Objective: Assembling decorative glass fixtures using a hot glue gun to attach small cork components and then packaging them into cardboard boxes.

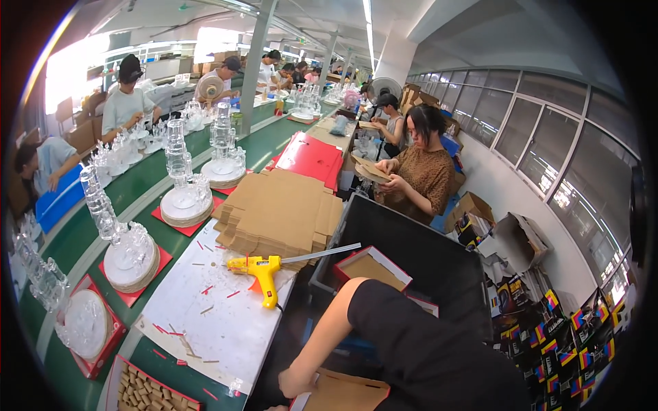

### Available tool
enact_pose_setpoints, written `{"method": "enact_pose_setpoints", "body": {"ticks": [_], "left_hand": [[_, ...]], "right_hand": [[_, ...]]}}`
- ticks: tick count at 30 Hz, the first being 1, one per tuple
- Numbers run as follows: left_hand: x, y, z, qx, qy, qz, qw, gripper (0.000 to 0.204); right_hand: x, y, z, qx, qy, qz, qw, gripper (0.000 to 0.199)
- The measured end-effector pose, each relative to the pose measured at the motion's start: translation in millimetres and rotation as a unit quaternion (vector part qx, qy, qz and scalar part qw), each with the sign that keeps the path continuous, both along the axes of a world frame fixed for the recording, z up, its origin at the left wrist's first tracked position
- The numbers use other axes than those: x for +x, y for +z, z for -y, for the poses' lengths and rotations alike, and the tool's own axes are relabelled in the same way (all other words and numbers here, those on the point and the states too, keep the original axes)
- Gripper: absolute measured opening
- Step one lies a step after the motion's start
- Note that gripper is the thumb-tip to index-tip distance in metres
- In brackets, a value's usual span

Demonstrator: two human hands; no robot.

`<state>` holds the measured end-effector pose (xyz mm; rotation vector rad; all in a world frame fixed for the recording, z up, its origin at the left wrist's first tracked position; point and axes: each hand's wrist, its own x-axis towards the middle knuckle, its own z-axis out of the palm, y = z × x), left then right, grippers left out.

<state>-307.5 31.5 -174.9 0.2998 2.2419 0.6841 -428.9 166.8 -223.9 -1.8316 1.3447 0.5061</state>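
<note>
My right arm, in a black sleeve, bends in from the lower right. My right hand (pixel 296 382) is closed over the left edge of a shallow cardboard box (pixel 349 392) with a brown inside and red rim. Its fingertips are mostly hidden. At the lower edge a sliver of skin, apparently my left hand (pixel 277 408), shows beside the box, with its fingers out of sight. On the white work surface (pixel 205 288) beyond lies a yellow hot glue gun (pixel 267 274), with a long glue stick out of its back. Red and brown scraps are scattered there.
Flattened brown cardboard (pixel 281 209) is stacked beyond the glue gun, with red sheets (pixel 312 161) behind. A black bin (pixel 411 236) holds red-edged boxes (pixel 375 268). Clear plastic assemblies (pixel 130 257) line the green conveyor (pixel 147 219). Cork-like cylinders (pixel 147 394) fill a tray. A co-worker (pixel 418 164) holds cardboard.
</note>
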Motion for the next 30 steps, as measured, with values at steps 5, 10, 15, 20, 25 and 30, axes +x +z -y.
{"method": "enact_pose_setpoints", "body": {"ticks": [5, 10, 15, 20, 25, 30], "left_hand": [[10, -33, -10, -0.043, 0.029, -0.101, 0.994, 0.026], [14, -33, -13, -0.047, 0.034, -0.106, 0.993, 0.026], [6, -20, -18, -0.027, 0.060, -0.086, 0.994, 0.023], [-7, -20, -24, -0.039, 0.045, -0.073, 0.996, 0.020], [-6, -22, -22, -0.020, 0.057, -0.080, 0.995, 0.021], [1, -15, -20, 0.010, 0.145, -0.091, 0.985, 0.027]], "right_hand": [[8, -17, -20, -0.130, -0.044, -0.054, 0.989, 0.035], [10, -28, -29, -0.114, -0.079, -0.059, 0.989, 0.035], [3, -3, -11, -0.046, -0.139, 0.052, 0.988, 0.026], [4, -33, -6, -0.014, -0.178, 0.068, 0.982, 0.034], [1, -31, -13, -0.027, -0.188, 0.063, 0.980, 0.032], [-12, 12, -18, -0.012, -0.210, 0.059, 0.976, 0.029]]}}
